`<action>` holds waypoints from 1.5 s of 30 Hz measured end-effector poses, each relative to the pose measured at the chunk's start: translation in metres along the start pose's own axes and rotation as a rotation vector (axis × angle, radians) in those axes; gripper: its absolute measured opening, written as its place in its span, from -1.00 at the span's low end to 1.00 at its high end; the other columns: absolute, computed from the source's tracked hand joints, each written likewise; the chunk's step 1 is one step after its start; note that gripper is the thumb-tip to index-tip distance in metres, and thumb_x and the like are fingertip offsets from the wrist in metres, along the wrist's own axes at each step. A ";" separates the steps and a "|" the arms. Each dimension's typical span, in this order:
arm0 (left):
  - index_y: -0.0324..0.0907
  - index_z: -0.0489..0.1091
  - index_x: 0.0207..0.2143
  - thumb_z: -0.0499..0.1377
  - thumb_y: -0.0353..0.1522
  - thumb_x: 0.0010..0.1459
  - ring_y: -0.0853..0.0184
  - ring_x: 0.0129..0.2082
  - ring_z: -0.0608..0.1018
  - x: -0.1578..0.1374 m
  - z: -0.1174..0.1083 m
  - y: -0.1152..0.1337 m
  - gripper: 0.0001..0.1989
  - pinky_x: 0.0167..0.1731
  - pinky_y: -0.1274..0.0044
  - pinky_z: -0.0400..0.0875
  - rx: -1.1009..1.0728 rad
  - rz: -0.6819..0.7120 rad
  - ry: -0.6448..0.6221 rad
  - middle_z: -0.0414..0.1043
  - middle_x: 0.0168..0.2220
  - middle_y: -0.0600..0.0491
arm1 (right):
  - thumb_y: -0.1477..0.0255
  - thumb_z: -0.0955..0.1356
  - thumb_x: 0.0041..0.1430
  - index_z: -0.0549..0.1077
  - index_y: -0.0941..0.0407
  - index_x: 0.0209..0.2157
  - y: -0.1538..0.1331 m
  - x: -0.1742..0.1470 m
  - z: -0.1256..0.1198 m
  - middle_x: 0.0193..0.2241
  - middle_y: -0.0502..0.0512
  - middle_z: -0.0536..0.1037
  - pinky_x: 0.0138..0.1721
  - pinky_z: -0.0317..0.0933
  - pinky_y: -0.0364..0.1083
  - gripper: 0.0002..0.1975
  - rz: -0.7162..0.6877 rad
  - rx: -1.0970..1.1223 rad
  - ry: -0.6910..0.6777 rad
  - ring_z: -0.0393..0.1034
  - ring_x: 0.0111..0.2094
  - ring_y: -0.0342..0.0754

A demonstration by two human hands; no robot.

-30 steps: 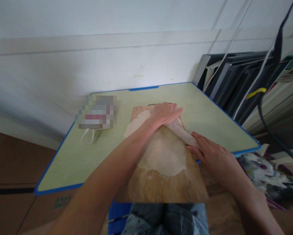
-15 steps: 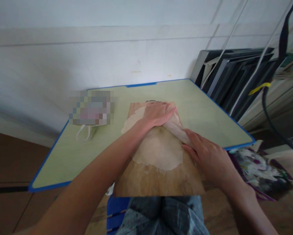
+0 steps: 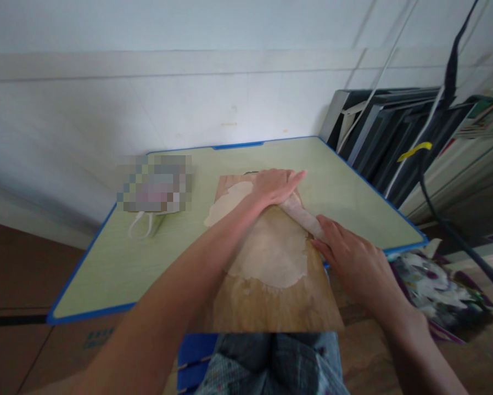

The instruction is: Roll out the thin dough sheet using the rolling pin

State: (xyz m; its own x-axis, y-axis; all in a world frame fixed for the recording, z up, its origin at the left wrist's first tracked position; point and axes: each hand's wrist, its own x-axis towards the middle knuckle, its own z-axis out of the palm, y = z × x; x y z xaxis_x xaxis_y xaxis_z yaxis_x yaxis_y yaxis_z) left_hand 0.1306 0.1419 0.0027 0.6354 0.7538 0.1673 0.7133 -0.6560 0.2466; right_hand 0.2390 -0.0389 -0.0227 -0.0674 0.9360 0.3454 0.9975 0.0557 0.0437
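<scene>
A wide, thin sheet of pale dough lies on a wooden board. Across its upper right side slants a floured rolling pin. My left hand rests over the pin's far end, palm down, its thumb stretched out to the right; its fingertips are partly hidden. The near end of the pin is wrapped by my right hand, just beyond the board's right edge. My left forearm hides the left part of the dough.
Under the board's far part stands a pale green table with blue edging. A blurred-out item with a white cord loop sits at its left. Dark flat panels lean at the right, near a hanging black cable. A filled bag stands low right.
Both hands and the rolling pin have shifted slightly to the right across the dough. My left thumb now sticks out farther from the pin. The camera view has tilted a little.
</scene>
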 end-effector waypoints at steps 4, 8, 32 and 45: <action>-0.11 0.48 -0.24 -0.27 -0.02 0.26 0.20 -0.11 0.49 -0.009 -0.001 -0.007 -0.40 -0.10 0.42 0.26 0.003 0.038 0.008 0.52 -0.18 0.01 | 0.37 0.18 0.27 0.27 0.20 -0.02 -0.002 0.000 0.000 -0.17 0.22 0.54 -0.43 0.36 -0.05 -0.70 -0.002 -0.001 0.017 0.50 -0.32 0.04; -0.15 0.47 -0.22 -0.33 -0.01 0.26 0.17 -0.18 0.52 0.011 0.002 -0.001 -0.33 -0.17 0.40 0.30 -0.020 0.032 -0.015 0.52 -0.23 -0.03 | 0.32 0.16 0.28 0.29 0.18 -0.03 0.011 0.004 0.006 -0.13 0.21 0.53 -0.43 0.36 -0.02 -0.69 0.052 0.051 -0.020 0.51 -0.32 0.05; -0.23 0.39 -0.07 -0.36 0.02 0.23 0.16 -0.08 0.47 0.057 0.007 0.013 -0.29 -0.12 0.38 0.28 -0.093 0.049 -0.158 0.47 -0.11 -0.10 | 0.29 0.09 0.31 0.24 0.18 0.03 0.017 0.009 0.008 -0.04 0.24 0.49 -0.44 0.38 0.05 -0.62 0.120 0.036 -0.109 0.51 -0.27 0.13; -0.21 0.39 -0.03 -0.24 -0.07 0.27 0.16 0.02 0.42 0.052 0.011 0.012 -0.43 -0.03 0.37 0.25 0.041 0.057 -0.180 0.42 0.00 -0.12 | 0.36 0.11 0.30 0.23 0.24 0.04 0.007 0.004 0.007 -0.07 0.24 0.51 -0.50 0.36 -0.03 -0.64 0.043 -0.015 0.008 0.51 -0.30 0.08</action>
State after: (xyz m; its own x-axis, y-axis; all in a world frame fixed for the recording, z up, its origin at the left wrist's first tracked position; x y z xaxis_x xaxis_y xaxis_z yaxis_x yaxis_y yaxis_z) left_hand 0.1757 0.1726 0.0044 0.7148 0.6993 0.0056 0.6841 -0.7009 0.2017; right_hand 0.2461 -0.0325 -0.0277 -0.0245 0.9347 0.3546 0.9990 0.0101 0.0424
